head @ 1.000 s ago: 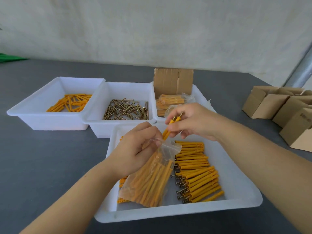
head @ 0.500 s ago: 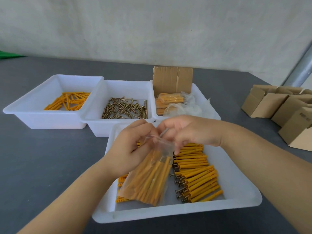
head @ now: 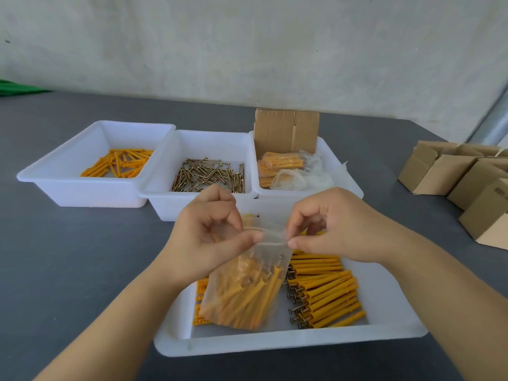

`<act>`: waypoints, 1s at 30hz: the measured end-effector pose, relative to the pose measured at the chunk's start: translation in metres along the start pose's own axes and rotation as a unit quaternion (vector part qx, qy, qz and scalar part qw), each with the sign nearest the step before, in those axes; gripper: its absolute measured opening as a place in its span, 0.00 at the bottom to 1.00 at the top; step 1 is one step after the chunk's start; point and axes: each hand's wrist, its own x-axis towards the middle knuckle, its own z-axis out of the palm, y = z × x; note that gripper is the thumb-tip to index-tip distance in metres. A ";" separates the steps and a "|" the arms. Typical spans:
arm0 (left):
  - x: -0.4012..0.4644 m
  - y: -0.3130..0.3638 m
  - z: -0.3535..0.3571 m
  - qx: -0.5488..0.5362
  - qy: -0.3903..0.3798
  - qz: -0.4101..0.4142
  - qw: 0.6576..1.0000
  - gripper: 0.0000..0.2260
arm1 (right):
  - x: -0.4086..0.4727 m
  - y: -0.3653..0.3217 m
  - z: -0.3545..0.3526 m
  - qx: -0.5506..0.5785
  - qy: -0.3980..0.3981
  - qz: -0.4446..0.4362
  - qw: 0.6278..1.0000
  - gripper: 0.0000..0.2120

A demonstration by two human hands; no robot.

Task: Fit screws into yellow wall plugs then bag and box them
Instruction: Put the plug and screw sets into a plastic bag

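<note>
Both hands pinch the top edge of a clear bag [head: 244, 287] of yellow plugs with screws fitted: the left hand [head: 209, 237] grips its left corner between thumb and fingers; the right hand [head: 332, 226] grips its right corner likewise; the bag hangs between and below them over the near white tray [head: 393, 306], beside loose assembled plugs [head: 324, 290]; behind stand trays of bare plugs [head: 118, 165] and screws [head: 209, 176] on the table [head: 68, 257].
</note>
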 end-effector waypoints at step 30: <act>0.008 -0.012 0.006 -0.104 -0.049 -0.152 0.982 0.04 | -0.011 0.031 0.027 0.112 0.125 0.076 0.983 0.03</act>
